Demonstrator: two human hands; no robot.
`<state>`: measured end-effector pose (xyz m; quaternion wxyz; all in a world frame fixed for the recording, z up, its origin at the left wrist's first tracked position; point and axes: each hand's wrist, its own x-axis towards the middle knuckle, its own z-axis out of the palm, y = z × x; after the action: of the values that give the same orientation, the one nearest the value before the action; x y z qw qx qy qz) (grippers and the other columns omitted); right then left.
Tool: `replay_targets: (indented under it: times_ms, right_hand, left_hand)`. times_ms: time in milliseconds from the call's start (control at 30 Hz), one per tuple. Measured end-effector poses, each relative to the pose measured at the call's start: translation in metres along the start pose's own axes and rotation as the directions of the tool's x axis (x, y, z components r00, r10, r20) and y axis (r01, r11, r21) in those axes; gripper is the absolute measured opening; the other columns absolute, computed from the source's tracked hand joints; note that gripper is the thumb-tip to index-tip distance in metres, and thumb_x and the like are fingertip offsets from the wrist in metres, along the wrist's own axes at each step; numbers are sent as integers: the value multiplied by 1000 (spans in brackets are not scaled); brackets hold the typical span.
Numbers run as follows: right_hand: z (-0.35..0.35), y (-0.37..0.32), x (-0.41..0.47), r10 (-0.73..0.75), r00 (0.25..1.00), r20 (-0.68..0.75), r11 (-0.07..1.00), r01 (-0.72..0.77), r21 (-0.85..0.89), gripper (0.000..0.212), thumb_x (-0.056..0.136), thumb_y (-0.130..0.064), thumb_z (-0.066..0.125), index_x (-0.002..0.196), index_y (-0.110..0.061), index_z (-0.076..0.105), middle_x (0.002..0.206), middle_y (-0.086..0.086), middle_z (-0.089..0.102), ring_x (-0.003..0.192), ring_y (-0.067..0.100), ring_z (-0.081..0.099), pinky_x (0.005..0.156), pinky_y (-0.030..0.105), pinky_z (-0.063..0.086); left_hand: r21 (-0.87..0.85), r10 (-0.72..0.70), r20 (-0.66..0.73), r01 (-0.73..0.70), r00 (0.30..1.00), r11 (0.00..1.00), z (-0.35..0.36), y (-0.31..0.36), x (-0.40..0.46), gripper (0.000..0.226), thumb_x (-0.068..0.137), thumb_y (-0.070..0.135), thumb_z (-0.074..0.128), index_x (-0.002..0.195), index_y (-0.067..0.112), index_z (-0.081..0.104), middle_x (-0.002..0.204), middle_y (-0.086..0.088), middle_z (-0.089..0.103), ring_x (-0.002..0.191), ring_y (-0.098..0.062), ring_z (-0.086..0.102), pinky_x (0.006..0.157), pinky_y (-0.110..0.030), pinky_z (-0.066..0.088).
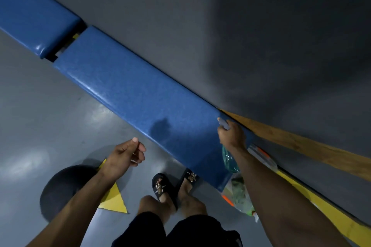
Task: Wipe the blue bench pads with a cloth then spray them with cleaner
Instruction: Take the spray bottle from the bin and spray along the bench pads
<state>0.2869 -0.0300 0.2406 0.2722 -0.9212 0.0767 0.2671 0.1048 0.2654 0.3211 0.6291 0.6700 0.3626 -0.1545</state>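
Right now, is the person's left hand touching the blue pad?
No. The left hand hangs over the grey floor, clear of the blue pad.

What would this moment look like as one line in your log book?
stage: spraying | right hand: holding spray bottle over near blue pad | left hand: empty, loosely curled, off pad | cloth: not visible

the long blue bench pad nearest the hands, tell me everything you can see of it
The long blue bench pad runs diagonally from upper left to lower right along a grey wall. Its cover looks like glossy speckled vinyl with rounded edges and shows glare along the near edge. A narrow gap separates it from a second blue pad at upper left. The right hand rests on its far right end, gripping a small pale object. The left hand hangs apart from it, over the floor.
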Motion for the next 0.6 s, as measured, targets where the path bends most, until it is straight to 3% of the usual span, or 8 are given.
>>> replay_targets:
  times_ms: [133,267,400,467,600]
  right_hand:
    - [4,0,-4,-30,999,17,999,30,-25,20,91,-24,51,72,-18,49,67,4,53,61,28,51,56,34,34]
    - [30,-4,-31,-140,981,135,985,152,-81,23,91,-28,57,73,-20,45,66,0,50,65,25,50,59,33,34]
    - [69,-24,-60,-260,924,280,945,303,-122,18,85,-33,55,92,-18,61,81,7,65,80,33,59,63,38,44]
    - [89,-35,-73,-306,889,342,918,370,-140,33,81,-38,49,103,-20,65,91,8,69,88,33,61,67,39,44]
    - [115,-59,-88,-277,890,361,920,355,-168,16,87,-30,56,81,-16,50,83,8,65,84,32,61,66,32,34]
  left_hand:
    - [-32,-1,-32,0,999,999,-1,3,-1,59,92,63,45,82,9,67,67,-8,66,64,-21,59,64,-32,48]
    - [-59,-3,-51,0,999,998,-6,-1,1,51,99,45,41,85,2,66,66,-13,64,64,-25,57,61,-30,47]
    - [-36,-6,-60,3,998,999,-20,-9,9,50,99,52,43,82,14,69,70,-5,68,65,-18,60,60,-25,49]
    - [-6,4,-103,-4,995,1000,-30,-16,15,40,103,41,39,90,16,69,79,2,71,71,-15,62,63,-21,49]
    - [83,59,-132,-48,989,995,-58,-25,21,34,103,45,39,113,27,66,110,6,69,98,-11,64,78,-30,48]
